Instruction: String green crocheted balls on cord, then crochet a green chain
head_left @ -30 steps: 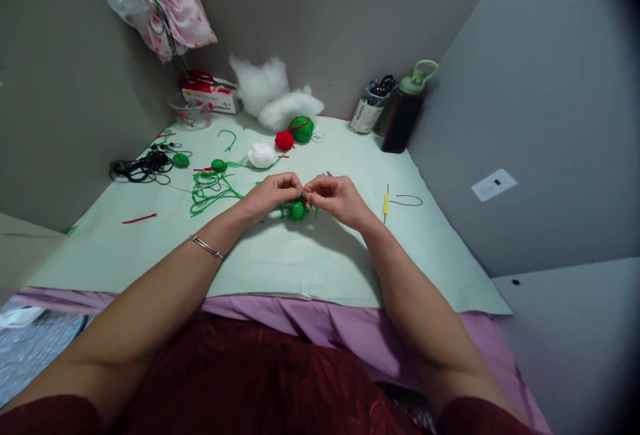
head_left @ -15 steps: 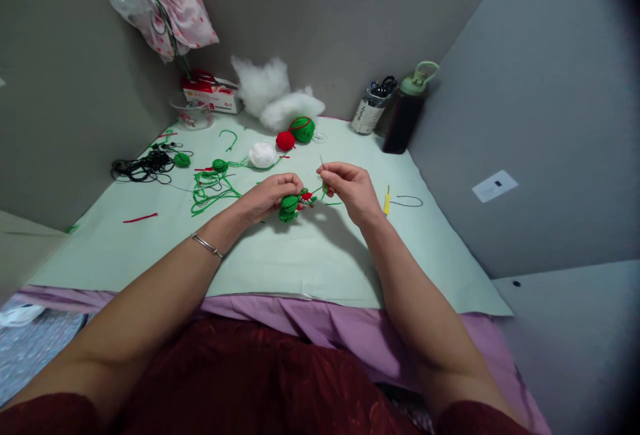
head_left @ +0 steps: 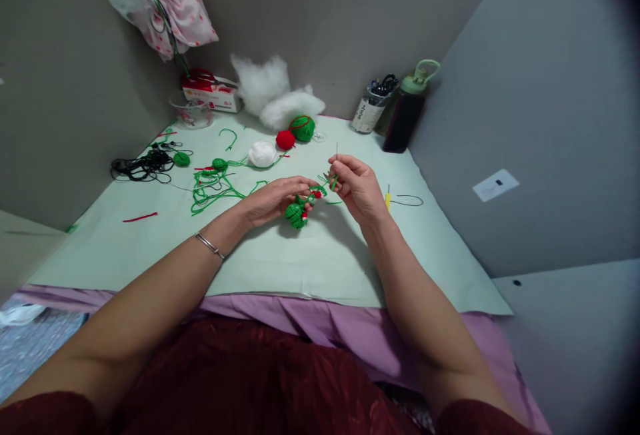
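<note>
Over the table (head_left: 280, 265), the half-curled left hand (head_left: 270, 200) holds green crochet (head_left: 294, 214), the right hand (head_left: 357, 185) pinching a needle (head_left: 337, 148).

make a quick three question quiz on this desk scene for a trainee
1. True or false: the silver bracelet is worn on the left arm.

2. Which lies between the white yarn ball and the green yarn ball?
a) black cord bundle
b) red yarn ball
c) yellow-handled tool

3. Fill in: the left hand holds the green crocheted piece, while the slim needle is pinched in the ____.

Key: 1. True; 2. b; 3. right hand
</note>
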Demonstrator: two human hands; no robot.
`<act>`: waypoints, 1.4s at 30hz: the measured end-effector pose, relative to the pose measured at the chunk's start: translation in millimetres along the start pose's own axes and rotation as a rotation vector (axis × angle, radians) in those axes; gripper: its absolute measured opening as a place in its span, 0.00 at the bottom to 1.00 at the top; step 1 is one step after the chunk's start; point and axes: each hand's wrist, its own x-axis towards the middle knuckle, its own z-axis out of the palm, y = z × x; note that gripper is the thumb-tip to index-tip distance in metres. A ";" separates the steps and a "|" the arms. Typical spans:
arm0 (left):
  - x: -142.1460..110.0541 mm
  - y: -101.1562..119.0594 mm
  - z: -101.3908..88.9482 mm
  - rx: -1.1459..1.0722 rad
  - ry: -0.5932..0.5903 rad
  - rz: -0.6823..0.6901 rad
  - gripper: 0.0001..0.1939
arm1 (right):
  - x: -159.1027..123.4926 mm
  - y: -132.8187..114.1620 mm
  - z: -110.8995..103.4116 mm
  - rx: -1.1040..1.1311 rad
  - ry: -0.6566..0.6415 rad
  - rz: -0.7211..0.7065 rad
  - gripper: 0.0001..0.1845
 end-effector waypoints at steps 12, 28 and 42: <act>0.2 -3.3 3.7 0.046 -0.003 -0.027 0.11 | 0.1 1.3 -0.9 0.000 -0.019 -0.028 0.22; 2.1 -4.1 3.4 -0.022 0.112 0.072 0.11 | -3.3 -12.8 1.1 -0.101 0.069 -0.103 0.25; 4.5 2.3 3.2 -0.190 0.330 0.172 0.07 | -11.2 2.3 10.9 -0.348 -0.235 0.098 0.17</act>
